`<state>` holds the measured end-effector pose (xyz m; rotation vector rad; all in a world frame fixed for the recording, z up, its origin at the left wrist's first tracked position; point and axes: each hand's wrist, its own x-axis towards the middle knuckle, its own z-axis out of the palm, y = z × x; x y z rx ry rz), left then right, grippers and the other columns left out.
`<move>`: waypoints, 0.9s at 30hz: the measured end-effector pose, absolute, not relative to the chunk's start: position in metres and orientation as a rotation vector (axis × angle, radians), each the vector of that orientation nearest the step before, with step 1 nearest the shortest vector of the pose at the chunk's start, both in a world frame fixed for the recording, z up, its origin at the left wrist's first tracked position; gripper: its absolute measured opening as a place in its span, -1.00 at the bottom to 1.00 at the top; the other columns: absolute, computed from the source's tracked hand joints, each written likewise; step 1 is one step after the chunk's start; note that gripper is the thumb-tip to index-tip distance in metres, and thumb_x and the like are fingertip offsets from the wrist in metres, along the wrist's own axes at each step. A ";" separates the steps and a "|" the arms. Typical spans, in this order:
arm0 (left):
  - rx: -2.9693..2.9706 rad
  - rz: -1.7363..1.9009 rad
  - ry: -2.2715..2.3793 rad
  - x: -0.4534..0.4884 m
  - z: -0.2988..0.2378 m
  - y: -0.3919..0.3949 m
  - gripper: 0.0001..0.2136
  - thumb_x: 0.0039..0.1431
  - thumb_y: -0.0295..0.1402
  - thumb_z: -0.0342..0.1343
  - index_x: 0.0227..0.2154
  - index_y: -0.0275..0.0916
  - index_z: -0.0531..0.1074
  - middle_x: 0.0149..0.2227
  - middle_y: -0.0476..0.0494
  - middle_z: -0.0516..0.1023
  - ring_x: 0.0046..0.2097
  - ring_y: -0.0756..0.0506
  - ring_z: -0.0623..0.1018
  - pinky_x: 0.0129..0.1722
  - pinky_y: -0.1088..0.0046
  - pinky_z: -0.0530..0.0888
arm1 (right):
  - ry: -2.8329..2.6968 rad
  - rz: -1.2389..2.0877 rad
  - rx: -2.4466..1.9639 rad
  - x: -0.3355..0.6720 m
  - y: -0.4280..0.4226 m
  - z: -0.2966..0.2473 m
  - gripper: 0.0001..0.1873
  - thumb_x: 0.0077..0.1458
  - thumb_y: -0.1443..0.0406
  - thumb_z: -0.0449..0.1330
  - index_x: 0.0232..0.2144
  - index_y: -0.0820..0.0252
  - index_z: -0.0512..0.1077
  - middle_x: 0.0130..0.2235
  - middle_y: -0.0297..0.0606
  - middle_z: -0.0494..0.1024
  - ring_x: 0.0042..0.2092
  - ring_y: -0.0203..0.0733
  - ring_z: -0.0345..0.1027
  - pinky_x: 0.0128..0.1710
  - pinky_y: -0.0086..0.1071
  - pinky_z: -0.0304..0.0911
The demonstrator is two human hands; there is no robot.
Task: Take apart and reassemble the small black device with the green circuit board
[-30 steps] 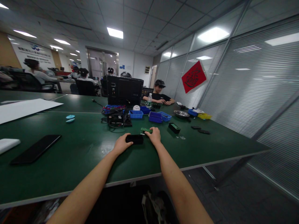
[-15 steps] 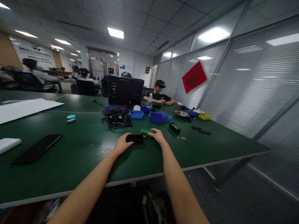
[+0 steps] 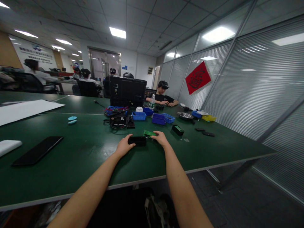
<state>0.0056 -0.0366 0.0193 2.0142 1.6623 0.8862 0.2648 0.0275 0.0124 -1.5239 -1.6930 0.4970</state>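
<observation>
My left hand (image 3: 124, 146) is closed on the left end of a black box-like casing (image 3: 139, 141) on the green table. In my right hand (image 3: 160, 138), thumb and fingers pinch the right end of a green circuit board (image 3: 148, 133). The board is just behind the casing's right end, slightly tilted. To the right of my right hand lies a second black casing (image 3: 177, 130) with green showing inside. Small clear bits (image 3: 186, 140) lie in front of that casing.
Behind my hands are a black power adapter with cables (image 3: 118, 121), blue bins (image 3: 158, 119), a monitor (image 3: 128, 91) and a steel bowl (image 3: 185, 116). A black slab (image 3: 38, 151) lies left. A person (image 3: 162, 95) sits across the table (image 3: 78, 171).
The circuit board has tilted slightly in my right hand. My left hand and the black casing have stayed almost in place.
</observation>
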 end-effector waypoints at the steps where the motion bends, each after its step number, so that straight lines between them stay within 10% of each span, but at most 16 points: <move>1: 2.012 0.879 1.656 0.006 0.020 -0.037 -0.43 -0.10 -0.28 0.15 0.05 -0.17 0.19 -0.05 -0.16 0.42 -0.05 -0.14 0.41 -0.08 0.40 0.31 | -1.697 0.494 -1.527 0.265 0.027 0.013 -0.54 -0.26 0.26 0.28 -0.20 0.27 0.44 -0.22 -0.15 0.47 -0.20 -0.15 0.33 -0.15 -0.28 0.20; 14: 1.981 0.916 1.605 0.006 0.013 -0.032 -0.38 -0.11 -0.30 0.16 0.08 -0.15 0.15 -0.11 -0.15 0.45 -0.09 -0.11 0.44 -0.10 0.42 0.33 | -1.317 1.216 -0.907 0.219 0.003 0.032 -0.48 -0.32 0.20 0.31 -0.21 0.21 0.41 -0.24 -0.21 0.47 -0.30 -0.21 0.35 -0.32 -0.34 0.25; 27: 1.974 0.910 1.612 0.006 0.015 -0.033 -0.40 -0.11 -0.30 0.16 0.06 -0.15 0.16 -0.10 -0.12 0.46 -0.08 -0.11 0.44 -0.11 0.44 0.33 | -1.524 1.139 -0.990 0.215 -0.003 0.032 -0.52 -0.33 0.26 0.31 -0.23 0.22 0.45 -0.44 -0.35 0.45 -0.40 -0.31 0.27 -0.28 -0.37 0.17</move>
